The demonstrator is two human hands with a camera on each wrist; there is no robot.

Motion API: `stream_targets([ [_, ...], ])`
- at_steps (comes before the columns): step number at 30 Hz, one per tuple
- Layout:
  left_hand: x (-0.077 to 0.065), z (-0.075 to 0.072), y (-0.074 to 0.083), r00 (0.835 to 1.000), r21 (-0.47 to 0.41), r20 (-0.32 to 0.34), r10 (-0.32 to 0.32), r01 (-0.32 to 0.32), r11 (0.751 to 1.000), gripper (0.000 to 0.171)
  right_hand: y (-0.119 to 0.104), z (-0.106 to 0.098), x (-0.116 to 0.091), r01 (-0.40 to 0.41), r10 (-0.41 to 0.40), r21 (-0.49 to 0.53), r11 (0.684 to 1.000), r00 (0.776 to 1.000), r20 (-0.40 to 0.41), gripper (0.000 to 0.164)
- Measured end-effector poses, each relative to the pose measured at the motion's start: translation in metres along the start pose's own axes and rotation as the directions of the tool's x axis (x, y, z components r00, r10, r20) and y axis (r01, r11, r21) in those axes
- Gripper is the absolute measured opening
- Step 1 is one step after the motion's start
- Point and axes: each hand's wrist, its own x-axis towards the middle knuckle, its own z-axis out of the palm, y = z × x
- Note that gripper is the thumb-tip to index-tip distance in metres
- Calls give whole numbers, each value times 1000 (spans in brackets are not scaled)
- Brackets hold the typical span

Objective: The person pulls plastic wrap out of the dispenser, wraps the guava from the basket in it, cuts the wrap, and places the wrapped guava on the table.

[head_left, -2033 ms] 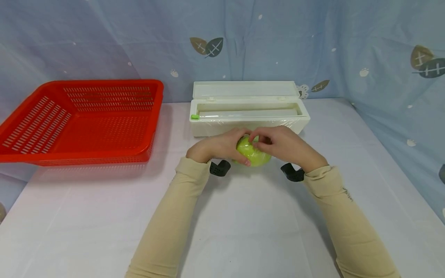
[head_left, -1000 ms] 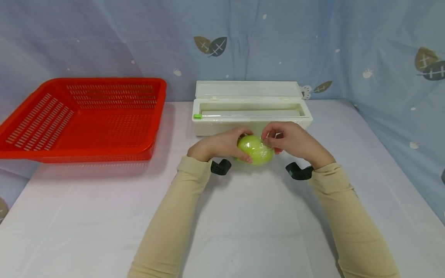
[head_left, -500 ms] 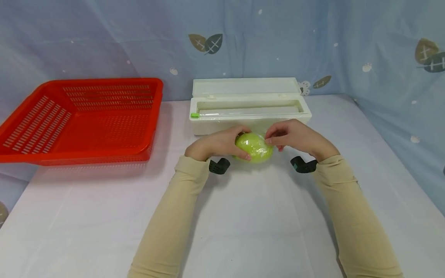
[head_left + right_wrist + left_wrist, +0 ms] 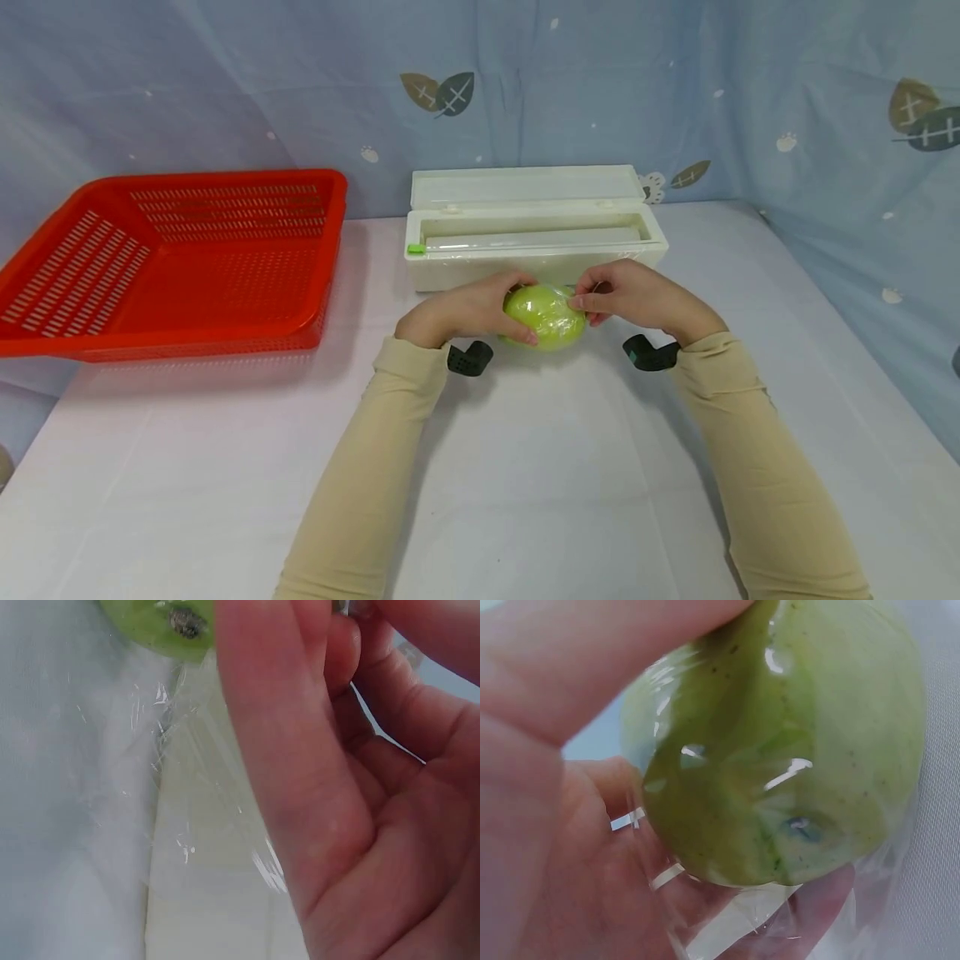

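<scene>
A round, bright green fruit (image 4: 545, 321) in shiny clear plastic wrap sits between both hands, just in front of the white box. My left hand (image 4: 476, 308) grips its left side, thumb in front and fingers behind. Small dark specks mark the skin of the fruit (image 4: 795, 750) in the left wrist view, with loose wrap bunched below it. At the fruit's right side, my right hand (image 4: 633, 293) pinches the plastic wrap between thumb and forefinger. A crinkled sheet of plastic wrap (image 4: 187, 750) spreads beneath the fruit in the right wrist view, where a dark fruit end shows.
Behind the hands stands a long white wrap dispenser (image 4: 480, 271), lid up, with a roll (image 4: 540, 239) inside and a green slider (image 4: 416, 249) at its left. A red slotted basket (image 4: 322, 329) is at the left. White cloth (image 4: 525, 500) covers the table; a blue curtain hangs behind.
My right hand has moved from the fruit's top to its right side, drawing the wrap along. My left hand keeps its grip. The fruit has barely shifted.
</scene>
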Motion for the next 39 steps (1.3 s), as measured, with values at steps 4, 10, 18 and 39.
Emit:
stream_targets([
  [4,0,0,1,1000,14,0,-1,1,1000,77,3,-2,0,-16,14,49,999,999,40,26],
  [10,2,1,1,1000,25,-3,-19,19,999,79,12,-4,3,-13,7,103,995,998,67,26],
  [18,0,0,0,1000,35,0,-16,16,999,77,20,-3,4,34,-45,188,982,997,56,25],
  [39,-1,0,5,1000,126,-3,-3,3,992,74,24,-10,1,136,-154,206,969,985,76,18],
])
